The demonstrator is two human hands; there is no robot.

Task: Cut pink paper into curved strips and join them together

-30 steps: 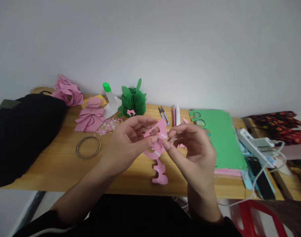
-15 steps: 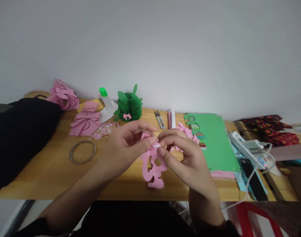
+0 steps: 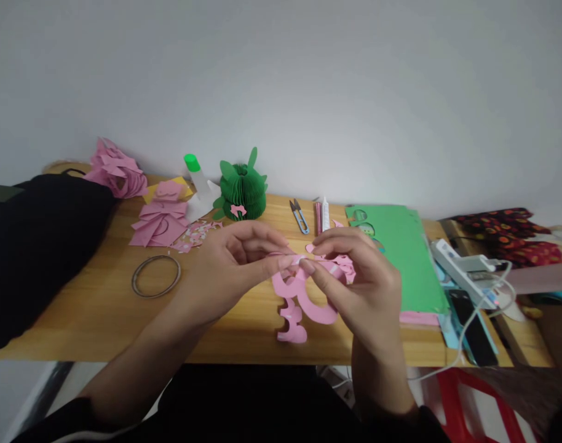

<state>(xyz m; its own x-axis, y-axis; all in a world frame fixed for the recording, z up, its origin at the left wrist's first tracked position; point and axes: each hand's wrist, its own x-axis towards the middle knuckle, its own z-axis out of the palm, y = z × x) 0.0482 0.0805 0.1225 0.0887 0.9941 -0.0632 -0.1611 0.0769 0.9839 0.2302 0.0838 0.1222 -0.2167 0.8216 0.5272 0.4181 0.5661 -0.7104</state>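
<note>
Over the middle of the wooden table [image 3: 101, 314], my left hand [image 3: 230, 271] and my right hand [image 3: 359, 283] both pinch a pink paper cut-out [image 3: 299, 301] with scalloped edges. Fingertips of the two hands meet at its top edge, where a small white strip shows. The lower part of the cut-out hangs down and touches the table near the front edge. Part of the paper is hidden behind my right hand.
At the back stand a green paper ornament [image 3: 241, 187], a green-capped glue bottle [image 3: 195, 175], small snips [image 3: 298, 215], two tubes [image 3: 322, 215] and pink paper pieces [image 3: 161, 221]. A tape ring [image 3: 155, 276] lies left, a black bag [image 3: 36, 246] far left. Green sheets [image 3: 401, 252], a white device [image 3: 465, 271] and phone [image 3: 470, 326] sit right.
The pink cut-out has been turned and lowered between my fingers; its loop now swings toward my right hand. Both hands stay pinched together on it.
</note>
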